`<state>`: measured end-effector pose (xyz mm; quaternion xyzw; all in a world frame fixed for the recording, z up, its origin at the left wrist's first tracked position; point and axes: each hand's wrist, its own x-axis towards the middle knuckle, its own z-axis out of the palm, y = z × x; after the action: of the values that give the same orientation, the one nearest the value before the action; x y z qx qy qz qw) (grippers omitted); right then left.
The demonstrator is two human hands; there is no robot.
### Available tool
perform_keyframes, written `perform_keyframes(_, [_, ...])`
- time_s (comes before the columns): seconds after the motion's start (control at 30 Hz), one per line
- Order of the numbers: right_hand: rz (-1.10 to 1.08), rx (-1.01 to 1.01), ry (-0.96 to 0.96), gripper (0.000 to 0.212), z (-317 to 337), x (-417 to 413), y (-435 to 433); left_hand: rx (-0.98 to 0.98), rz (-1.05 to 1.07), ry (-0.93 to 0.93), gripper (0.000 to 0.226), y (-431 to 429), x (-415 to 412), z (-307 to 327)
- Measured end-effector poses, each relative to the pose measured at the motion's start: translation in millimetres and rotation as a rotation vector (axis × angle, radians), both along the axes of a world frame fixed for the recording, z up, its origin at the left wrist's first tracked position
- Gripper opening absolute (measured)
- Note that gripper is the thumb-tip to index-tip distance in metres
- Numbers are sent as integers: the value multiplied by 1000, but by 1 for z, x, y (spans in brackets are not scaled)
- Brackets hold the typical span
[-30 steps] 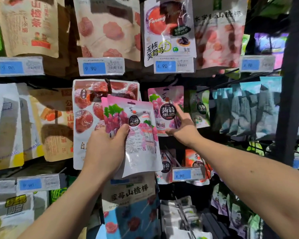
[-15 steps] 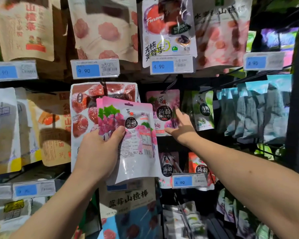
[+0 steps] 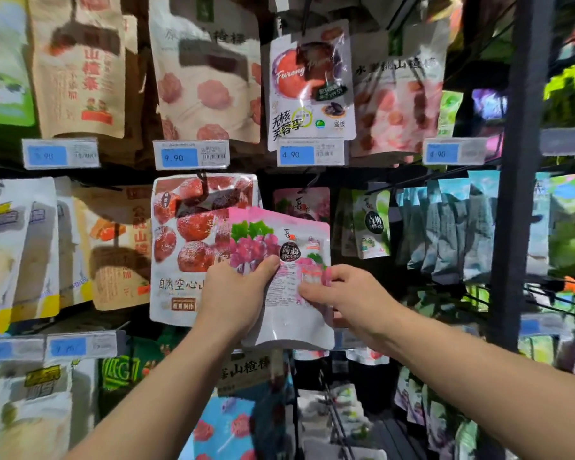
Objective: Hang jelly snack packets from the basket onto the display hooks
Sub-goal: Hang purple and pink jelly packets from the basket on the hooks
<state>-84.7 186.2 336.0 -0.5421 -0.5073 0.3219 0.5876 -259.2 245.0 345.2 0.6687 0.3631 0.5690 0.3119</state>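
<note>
Nearest us, the left hand (image 3: 236,293) grips the jelly packet (image 3: 286,310) at its 8 o'clock corner, thumb pressed on the front. The right hand (image 3: 349,293) pinches its 3 o'clock edge, fingers curled behind.

The packet is a flat pouch with a pink top band, green leaves and purple grapes, a round black label and a pale lower half of small print. It faces us. Its long axis is roughly upright with the top toward 12 o'clock, and the top edge slopes down to the right.

Behind it at 12 o'clock a matching pink packet (image 3: 301,202) hangs from what seems a dark hook (image 3: 313,179). At 9 o'clock is a red fruit bag (image 3: 186,234), at 2 o'clock a green packet (image 3: 370,224).
</note>
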Motion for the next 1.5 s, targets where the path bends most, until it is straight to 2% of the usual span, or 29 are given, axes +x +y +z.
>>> perform_keyframes(0.07, [-4, 6, 21, 31, 4, 2, -13, -14, -29, 26, 54, -6, -1, 0])
perform_keyframes(0.2, [-49, 39, -63, 19, 17, 10, -32, -24, -33, 109, 52, -9, -6, 1])
perform_keyframes(0.37, [-192, 77, -82, 15, 27, 17, -42, -167, 59, -5, 54, -6, -20, 2])
perform_keyframes(0.47, [-255, 105, -164, 19, 29, 7, -40, -189, 23, -54, 51, -6, -22, -2])
perform_keyframes(0.63, [-261, 116, -325, 17, 18, -31, -22, -159, -19, -29, 55, -14, -16, -7])
perform_keyframes(0.73, [-280, 153, -370, 23, 10, -46, -12, -53, -26, 40, 62, -19, -19, -5])
perform_keyframes(0.8, [-235, 144, -349, 24, 6, -54, -10, 9, -37, 70, 63, -21, -21, -6])
perform_keyframes(0.9, [-167, 106, -391, 39, 0, -58, -7, 40, -71, 36, 61, -22, -21, -11])
perform_keyframes(1.07, [49, 71, -387, 62, 1, -55, -17, 4, -95, 1, 48, -20, -24, -11])
perform_keyframes(1.17, [176, 20, -440, 66, 1, -49, -24, -46, -84, -55, 41, -16, -23, -16])
perform_keyframes(1.27, [101, 57, -341, 53, -4, -40, -21, 13, 12, 26, 43, -11, -23, -20])
perform_keyframes(1.37, [-112, 54, -310, 60, -11, -26, -12, -4, 7, 4, 42, -9, -22, -20])
perform_keyframes(1.5, [-21, -31, -84, 69, -15, -13, -8, -120, -86, -126, 38, -6, -18, -17])
